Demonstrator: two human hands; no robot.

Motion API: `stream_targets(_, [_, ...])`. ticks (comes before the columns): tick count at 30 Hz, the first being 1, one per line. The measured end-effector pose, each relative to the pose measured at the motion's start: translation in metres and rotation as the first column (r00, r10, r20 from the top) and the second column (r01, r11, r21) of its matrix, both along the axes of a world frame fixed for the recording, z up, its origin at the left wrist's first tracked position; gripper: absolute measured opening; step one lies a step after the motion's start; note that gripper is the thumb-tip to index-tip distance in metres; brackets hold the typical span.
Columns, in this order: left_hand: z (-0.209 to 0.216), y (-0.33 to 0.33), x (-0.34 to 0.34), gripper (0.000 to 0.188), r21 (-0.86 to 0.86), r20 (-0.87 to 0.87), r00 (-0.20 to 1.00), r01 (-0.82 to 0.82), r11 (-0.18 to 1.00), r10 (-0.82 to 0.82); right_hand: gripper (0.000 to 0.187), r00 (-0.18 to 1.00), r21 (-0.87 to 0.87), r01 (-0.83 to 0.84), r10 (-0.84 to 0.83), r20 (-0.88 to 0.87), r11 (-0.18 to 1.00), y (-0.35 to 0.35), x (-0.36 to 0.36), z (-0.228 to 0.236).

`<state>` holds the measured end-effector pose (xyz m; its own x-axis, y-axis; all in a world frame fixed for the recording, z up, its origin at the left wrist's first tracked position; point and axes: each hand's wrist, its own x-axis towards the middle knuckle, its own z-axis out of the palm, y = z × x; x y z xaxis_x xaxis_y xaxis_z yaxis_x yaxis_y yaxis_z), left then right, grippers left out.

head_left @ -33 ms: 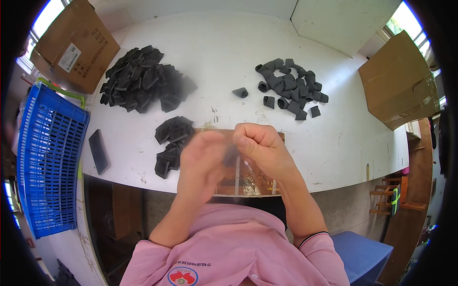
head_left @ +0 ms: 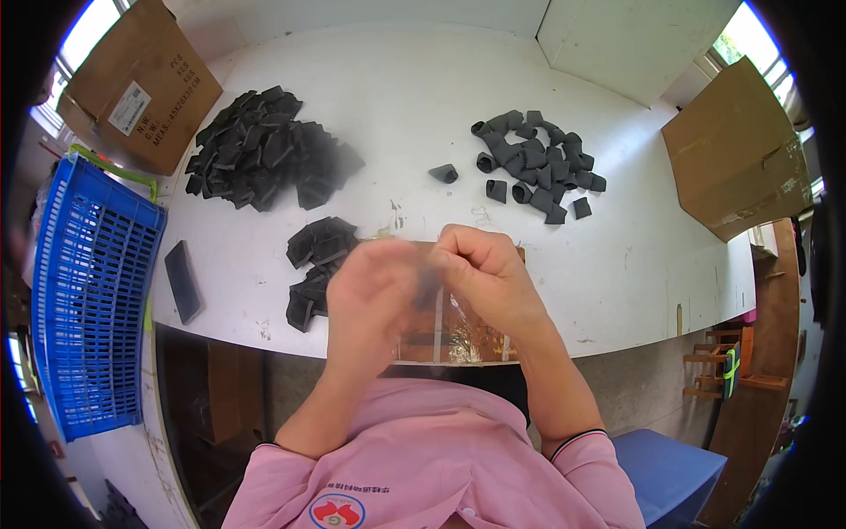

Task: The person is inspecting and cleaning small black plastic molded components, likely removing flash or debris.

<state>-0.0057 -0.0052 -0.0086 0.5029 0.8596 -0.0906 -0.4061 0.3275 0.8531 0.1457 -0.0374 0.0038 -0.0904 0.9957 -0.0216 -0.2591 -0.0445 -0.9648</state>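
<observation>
Close together over the table's near edge, both my hands work at a small dark fabric piece (head_left: 427,289). My right hand (head_left: 483,269) is closed, its thumb and forefinger pinching the piece near its top. My left hand (head_left: 374,286) is curled beside it, and motion smears its fingers, so its hold on the piece is unclear. A small stack of flat black pieces (head_left: 319,242) lies just past my left hand. Farther left is a large heap of similar flat black pieces (head_left: 256,154). Short black fabric tubes (head_left: 533,159) lie scattered at the far right.
Beneath my hands, a brown taped patch (head_left: 467,331) covers the white table's (head_left: 397,106) front edge. At the left are a dark flat slab (head_left: 182,282), a blue plastic crate (head_left: 92,300) and a cardboard box (head_left: 145,93). Another cardboard box (head_left: 736,150) stands right.
My left hand's blurred fingers have shifted slightly beside the piece. My right hand keeps its pinch, and the piles look the same.
</observation>
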Motion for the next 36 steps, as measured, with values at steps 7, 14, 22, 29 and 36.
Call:
stream_targets(7, [0.018, 0.014, 0.002, 0.034, 0.738, -0.159, 0.982, 0.051, 0.673, 0.101, 0.028, 0.608, 0.613, 0.343, -0.665, 0.433, 0.712, -0.026, -0.008, -0.003])
stream_targets(14, [0.011, 0.007, 0.001, 0.016, 0.457, 0.086, 0.995, -0.086, 0.885, 0.052, 0.037, 0.597, 0.625, 0.241, -0.621, 0.507, 0.742, -0.028, -0.022, 0.017])
stream_targets(22, [-0.001, 0.007, -0.004, 0.012, 0.180, 0.303, 0.952, -0.099, 0.979, 0.040, 0.017, 0.626, 0.610, 0.233, -0.597, 0.501, 0.757, -0.021, -0.019, 0.010])
stream_targets(29, [-0.002, 0.009, -0.008, 0.009, 0.390, 0.075, 0.990, -0.137, 0.911, 0.117, 0.015, 0.563, 0.671, 0.245, -0.666, 0.489, 0.700, -0.019, -0.026, -0.003])
stream_targets(36, [-0.006, 0.021, -0.015, 0.007, 0.447, 0.007, 0.994, -0.098, 0.889, 0.106, 0.013, 0.627, 0.521, 0.184, -0.508, 0.591, 0.834, -0.012, -0.016, 0.018])
